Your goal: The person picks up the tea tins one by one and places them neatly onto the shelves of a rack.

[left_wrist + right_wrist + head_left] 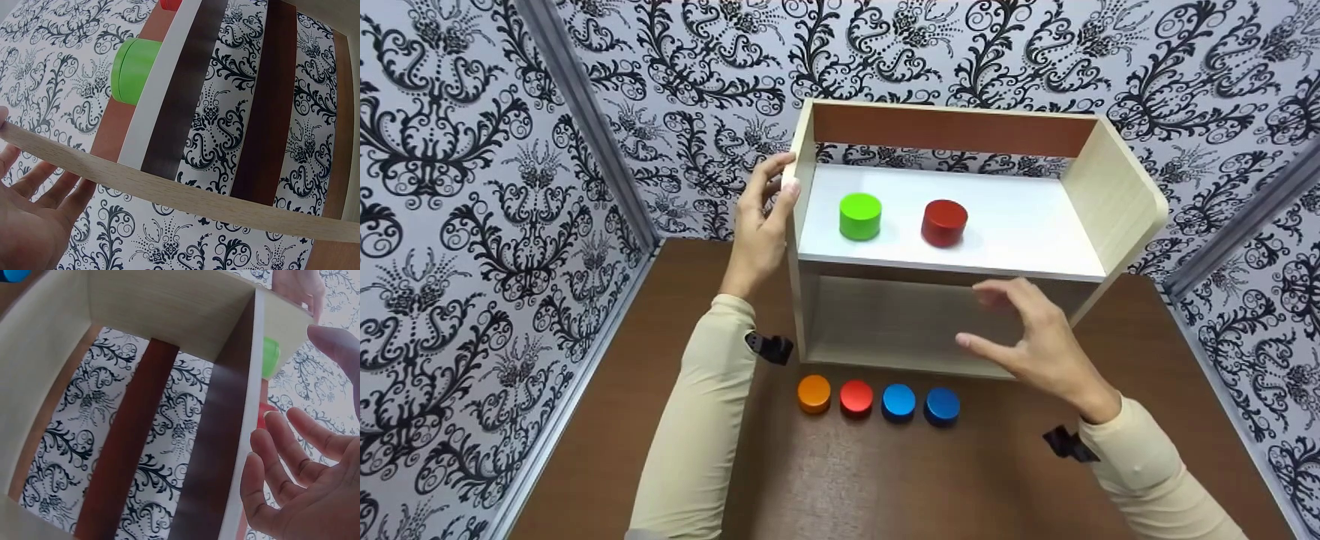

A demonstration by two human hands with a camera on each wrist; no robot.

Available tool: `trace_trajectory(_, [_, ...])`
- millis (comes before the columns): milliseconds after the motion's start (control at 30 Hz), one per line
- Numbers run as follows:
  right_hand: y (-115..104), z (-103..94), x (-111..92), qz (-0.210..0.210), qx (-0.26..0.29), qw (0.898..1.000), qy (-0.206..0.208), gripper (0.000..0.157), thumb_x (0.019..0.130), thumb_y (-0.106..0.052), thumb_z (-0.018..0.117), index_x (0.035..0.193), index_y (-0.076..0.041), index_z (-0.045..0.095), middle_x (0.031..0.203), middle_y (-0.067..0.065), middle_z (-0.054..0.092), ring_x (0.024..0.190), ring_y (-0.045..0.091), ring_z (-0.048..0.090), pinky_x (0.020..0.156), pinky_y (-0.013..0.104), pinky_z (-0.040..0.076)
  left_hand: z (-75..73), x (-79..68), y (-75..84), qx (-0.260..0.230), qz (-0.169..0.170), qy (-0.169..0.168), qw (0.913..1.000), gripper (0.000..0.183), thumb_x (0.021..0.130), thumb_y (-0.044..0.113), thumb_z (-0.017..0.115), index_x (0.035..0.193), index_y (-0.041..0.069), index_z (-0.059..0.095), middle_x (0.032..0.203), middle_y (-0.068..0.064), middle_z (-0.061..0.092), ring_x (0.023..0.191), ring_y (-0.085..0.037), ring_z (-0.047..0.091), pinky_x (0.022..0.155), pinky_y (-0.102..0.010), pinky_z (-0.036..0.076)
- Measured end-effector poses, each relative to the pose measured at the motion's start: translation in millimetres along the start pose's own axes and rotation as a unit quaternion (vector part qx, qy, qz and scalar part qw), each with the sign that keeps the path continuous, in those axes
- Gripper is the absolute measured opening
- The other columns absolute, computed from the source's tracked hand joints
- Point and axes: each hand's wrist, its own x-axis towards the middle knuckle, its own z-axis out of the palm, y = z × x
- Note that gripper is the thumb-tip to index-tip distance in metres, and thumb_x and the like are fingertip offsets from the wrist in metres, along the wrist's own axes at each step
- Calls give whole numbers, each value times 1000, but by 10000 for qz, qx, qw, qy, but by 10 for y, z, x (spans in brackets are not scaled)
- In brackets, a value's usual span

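A small wooden shelf unit (945, 268) stands on the table, with a white upper board. My left hand (761, 225) holds the edge of its left side panel (169, 194), thumb on one side and fingers on the other. On the white board sit a green round block (860, 217) and, to its right, a dark red round block (944, 223). My right hand (1035, 341) hovers before the lower compartment at the right, fingers spread and nothing in them. In the right wrist view its fingertips (256, 467) overlap the white board's front edge.
Orange (814, 394), red (856, 399), light blue (898, 403) and dark blue (942, 406) round blocks stand in a row on the brown table (840, 480), just in front of the shelf. Patterned walls (472, 225) enclose the table at the back and sides.
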Motion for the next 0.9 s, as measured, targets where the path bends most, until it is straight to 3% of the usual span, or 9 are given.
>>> trace_trajectory(433, [139,159,-361,141,316,9994,-26,60,71,-14,93,124,-4,65,110,2,64,99,23,59,89,15,44,-1,-8,-3,-26,-73,-3,10000,40,102,15,52,139,0,52,133,-26,55,116,-43,56,97,-55,49])
trace_trajectory(600, [172,216,-489,400,276,9988,-78,60,72,-16,93,124,-7,66,109,1,64,98,16,58,86,12,44,1,-8,3,-29,-101,-4,9999,40,102,15,52,140,1,52,133,-26,55,117,-44,56,97,-54,49])
trace_trajectory(900, [239,367,-695,622,222,9977,-173,58,72,-19,93,123,-9,66,106,-13,60,94,9,58,80,18,49,4,-9,18,57,-66,24,10000,39,103,15,53,140,2,53,133,-23,57,117,-42,56,96,-43,51])
